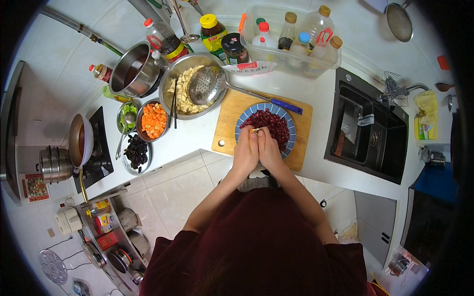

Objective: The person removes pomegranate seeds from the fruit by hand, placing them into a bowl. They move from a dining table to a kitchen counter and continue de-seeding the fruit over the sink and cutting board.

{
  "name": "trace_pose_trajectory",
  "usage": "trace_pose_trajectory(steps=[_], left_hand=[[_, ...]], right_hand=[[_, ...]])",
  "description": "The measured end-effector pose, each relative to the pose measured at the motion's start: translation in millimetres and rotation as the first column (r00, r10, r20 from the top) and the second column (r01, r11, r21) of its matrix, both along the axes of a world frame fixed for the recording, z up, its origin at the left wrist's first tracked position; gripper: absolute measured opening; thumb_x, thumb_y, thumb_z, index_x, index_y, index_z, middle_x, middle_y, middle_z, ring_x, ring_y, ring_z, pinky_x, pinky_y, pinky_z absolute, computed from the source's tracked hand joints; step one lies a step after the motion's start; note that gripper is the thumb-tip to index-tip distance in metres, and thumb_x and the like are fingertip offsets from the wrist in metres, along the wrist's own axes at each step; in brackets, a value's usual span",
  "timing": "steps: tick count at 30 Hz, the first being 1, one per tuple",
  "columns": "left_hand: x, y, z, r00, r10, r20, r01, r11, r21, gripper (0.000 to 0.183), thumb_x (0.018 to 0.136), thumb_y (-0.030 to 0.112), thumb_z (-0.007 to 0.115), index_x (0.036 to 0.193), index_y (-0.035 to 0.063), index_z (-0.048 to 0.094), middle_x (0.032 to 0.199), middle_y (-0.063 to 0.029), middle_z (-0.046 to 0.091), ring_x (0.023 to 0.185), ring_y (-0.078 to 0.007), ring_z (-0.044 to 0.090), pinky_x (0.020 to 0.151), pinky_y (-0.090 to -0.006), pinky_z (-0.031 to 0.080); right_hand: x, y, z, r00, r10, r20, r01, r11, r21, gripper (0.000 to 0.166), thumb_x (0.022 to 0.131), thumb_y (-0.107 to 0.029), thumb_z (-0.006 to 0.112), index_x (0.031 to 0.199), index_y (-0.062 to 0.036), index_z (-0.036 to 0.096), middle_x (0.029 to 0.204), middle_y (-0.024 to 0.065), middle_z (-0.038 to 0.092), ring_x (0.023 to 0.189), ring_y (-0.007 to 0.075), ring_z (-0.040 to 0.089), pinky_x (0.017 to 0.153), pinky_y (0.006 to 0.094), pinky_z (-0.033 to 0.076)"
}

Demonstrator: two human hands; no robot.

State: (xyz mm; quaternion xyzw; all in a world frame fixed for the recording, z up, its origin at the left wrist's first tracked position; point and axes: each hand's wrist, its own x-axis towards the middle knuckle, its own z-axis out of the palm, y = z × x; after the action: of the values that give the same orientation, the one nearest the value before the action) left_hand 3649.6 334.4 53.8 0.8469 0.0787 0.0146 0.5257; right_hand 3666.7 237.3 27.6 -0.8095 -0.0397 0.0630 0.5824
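My left hand (246, 148) and my right hand (268, 147) meet over the near side of a blue striped plate (292, 130), fingertips together. Between them they grip a small yellowish piece (254, 130), perhaps pomegranate; the fingers mostly cover it. Dark red pomegranate seeds (269, 124) are heaped on the plate. Beneath the plate lies a wooden cutting board (230, 111). A perforated metal skimmer (207, 86) rests over a steel bowl (221, 100) of pale chopped pieces, its blue handle reaching across the board's far edge. Black chopsticks (174, 103) lean on that bowl.
To the left are a bowl of diced carrots (154, 122), a bowl of green pieces (129, 111) with a spoon, a plate of black pieces (135, 153), a pot (129, 70) and a pan (81, 142). A plastic bin (292, 61) holds bottles at the back; a black sink (366, 127) is at right.
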Motion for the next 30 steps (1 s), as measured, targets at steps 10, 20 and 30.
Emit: trace_pose_trajectory(steps=[10, 20, 30], left_hand=[[3.8, 7.7, -21.0, 0.997, -0.033, 0.068, 0.032, 0.999, 0.018, 0.036, 0.099, 0.029, 0.027, 0.117, 0.0022, 0.043, 0.092, -0.0234, 0.057, 0.083, -0.0368, 0.059, 0.071, -0.0405, 0.047], [11.9, 11.4, -37.0, 0.99, 0.0, -0.142, -0.02, 0.99, -0.136, 0.034, 0.098, 0.03, 0.03, 0.111, 0.0022, 0.045, 0.086, -0.0177, 0.057, 0.076, -0.027, 0.059, 0.064, -0.0351, 0.048], [11.7, 6.3, -31.2, 1.0, -0.006, -0.024, 0.006, 1.0, -0.013, 0.031, 0.097, 0.026, 0.031, 0.109, 0.0015, 0.046, 0.091, -0.0225, 0.056, 0.084, -0.0344, 0.056, 0.077, -0.0388, 0.043]], right_hand=[[6.6, -4.4, -12.9, 0.998, 0.026, -0.053, -0.024, 0.999, 0.029, 0.031, 0.098, -0.03, 0.031, 0.098, -0.0035, 0.048, 0.075, 0.0257, 0.059, 0.068, 0.0452, 0.057, 0.06, 0.0482, 0.044], [13.6, -7.9, -36.2, 0.923, -0.041, -0.382, 0.096, 0.987, 0.127, 0.042, 0.097, -0.035, 0.031, 0.091, -0.0003, 0.055, 0.075, 0.0248, 0.06, 0.07, 0.043, 0.059, 0.063, 0.0477, 0.044], [11.0, 2.5, -16.6, 0.996, -0.08, -0.03, 0.077, 0.994, -0.079, 0.024, 0.096, -0.025, 0.038, 0.09, -0.003, 0.044, 0.072, 0.0261, 0.058, 0.07, 0.046, 0.057, 0.059, 0.0524, 0.042]])
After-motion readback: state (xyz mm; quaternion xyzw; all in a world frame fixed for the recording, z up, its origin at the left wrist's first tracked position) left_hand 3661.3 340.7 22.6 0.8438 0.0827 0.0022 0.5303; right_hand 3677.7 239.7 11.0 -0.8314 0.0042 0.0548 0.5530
